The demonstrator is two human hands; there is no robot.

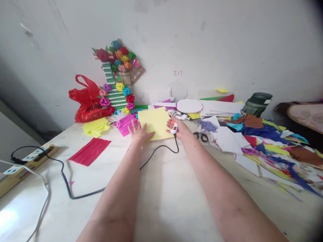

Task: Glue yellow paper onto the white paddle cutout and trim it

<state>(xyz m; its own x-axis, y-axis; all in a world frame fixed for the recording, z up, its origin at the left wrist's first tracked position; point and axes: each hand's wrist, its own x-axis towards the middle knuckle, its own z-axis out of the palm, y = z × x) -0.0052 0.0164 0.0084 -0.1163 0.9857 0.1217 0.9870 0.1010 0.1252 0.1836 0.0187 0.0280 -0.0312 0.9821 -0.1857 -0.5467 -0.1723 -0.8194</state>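
Observation:
A pale yellow rectangular sheet (155,122) is in front of me, near the middle of the table. My left hand (140,132) lies at its left edge with fingers spread, the thumb resting over the sheet's lower left part. Around a white glue gun (174,128) with a red switch and a black cord, my right hand (179,127) is closed at the sheet's right side. The fingers partly hide the gun's body. Close to my left fingers lies magenta paper (125,124), and black-handled scissors (201,136) are right of my right hand.
A flower-decorated craft (114,80) leans on the wall beside a red plastic bag (87,97). Red crepe paper (90,151) and a power strip (27,164) lie left. Paper scraps (275,141) and a dark green flask (256,104) are right. The black cord crosses the table.

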